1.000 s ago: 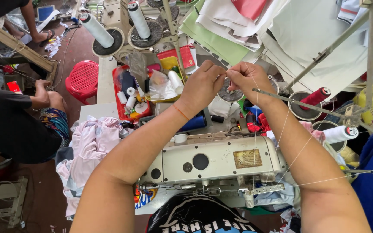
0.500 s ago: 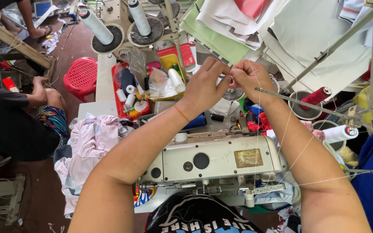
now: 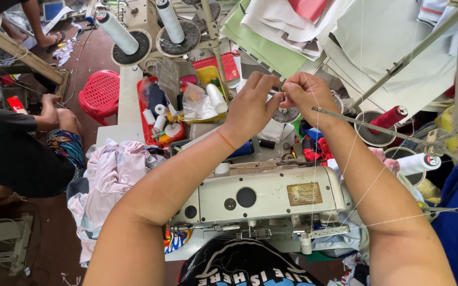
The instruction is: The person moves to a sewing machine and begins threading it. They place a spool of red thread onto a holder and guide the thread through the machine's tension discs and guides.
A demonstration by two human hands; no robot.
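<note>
Above the sewing machine (image 3: 263, 198), centre frame, my left hand (image 3: 250, 108) and right hand (image 3: 306, 95) have closed together — both grips pinching white thread (image 3: 314, 159) — threading continues.

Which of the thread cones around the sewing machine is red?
The red cone on the stand at the right, behind the right forearm. The two cones at the top left and the one at the right edge are white.

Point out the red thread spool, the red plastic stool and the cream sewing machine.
red thread spool (image 3: 392, 117), head view, middle of its wound thread.
red plastic stool (image 3: 100, 91), head view, centre of its perforated seat.
cream sewing machine (image 3: 263, 198), head view, flat top face of its body.
</note>
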